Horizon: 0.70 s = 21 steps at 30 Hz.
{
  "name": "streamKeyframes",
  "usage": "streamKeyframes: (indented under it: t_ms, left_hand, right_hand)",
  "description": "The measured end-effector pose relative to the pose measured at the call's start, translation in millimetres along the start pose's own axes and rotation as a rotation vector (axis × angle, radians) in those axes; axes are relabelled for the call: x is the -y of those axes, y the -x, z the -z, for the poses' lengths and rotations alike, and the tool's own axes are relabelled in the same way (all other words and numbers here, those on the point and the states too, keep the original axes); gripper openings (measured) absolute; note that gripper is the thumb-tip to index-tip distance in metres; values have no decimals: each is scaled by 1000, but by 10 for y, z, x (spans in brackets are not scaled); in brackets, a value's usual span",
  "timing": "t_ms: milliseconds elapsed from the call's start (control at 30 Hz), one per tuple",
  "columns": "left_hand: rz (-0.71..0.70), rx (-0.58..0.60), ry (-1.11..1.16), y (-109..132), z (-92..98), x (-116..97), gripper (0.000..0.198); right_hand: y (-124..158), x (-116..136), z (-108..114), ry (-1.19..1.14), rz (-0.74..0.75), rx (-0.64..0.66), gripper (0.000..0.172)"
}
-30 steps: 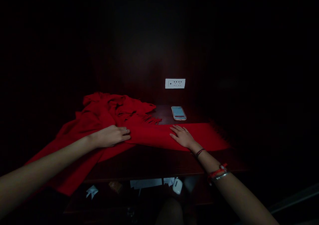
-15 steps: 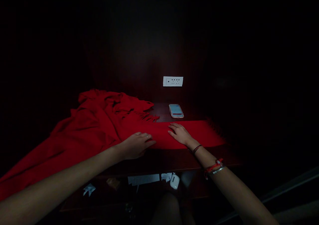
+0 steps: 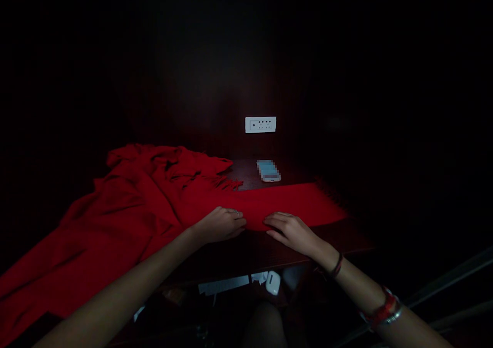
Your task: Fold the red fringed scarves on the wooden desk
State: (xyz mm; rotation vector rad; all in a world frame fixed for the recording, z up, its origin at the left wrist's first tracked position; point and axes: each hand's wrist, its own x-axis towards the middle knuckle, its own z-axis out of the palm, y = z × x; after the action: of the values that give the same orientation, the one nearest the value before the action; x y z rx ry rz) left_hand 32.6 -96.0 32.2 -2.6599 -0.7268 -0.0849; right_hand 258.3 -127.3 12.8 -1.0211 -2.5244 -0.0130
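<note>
A long red scarf [image 3: 127,209] with fringed ends lies across a dark wooden table [image 3: 254,250]. Its right part is spread flat; its left part is bunched up and hangs off the table's left side. My left hand [image 3: 221,223] rests on the scarf's near edge with the fingers curled down onto the fabric. My right hand [image 3: 292,231] lies just to the right of it at the same edge, fingers bent over the cloth. Whether either hand pinches the fabric is unclear in the dim light. Bracelets circle my right wrist.
A phone [image 3: 268,170] lies at the back of the table, behind the scarf. A white wall socket [image 3: 261,124] sits on the dark panel above it. Below the table edge are white papers [image 3: 223,285] and a small white case [image 3: 272,282]. The surroundings are very dark.
My left hand slid right along the scarf to its near edge. My right hand drew back from the flat part to the same edge, so the hands now sit close together.
</note>
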Motion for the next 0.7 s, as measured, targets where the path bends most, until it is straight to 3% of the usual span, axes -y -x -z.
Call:
streamKeyframes:
  t_ms: [167, 500, 700]
  left_hand:
    - [-52, -19, 19, -141, 14, -15, 16]
    - [-55, -63, 75, -130, -73, -62, 21]
    - [-144, -50, 170, -153, -95, -63, 22]
  right_hand:
    - [-1, -41, -29, 58, 3, -27, 22]
    - [13, -34, -45, 223, 14, -26, 19]
    - [49, -36, -22, 227, 9, -50, 18]
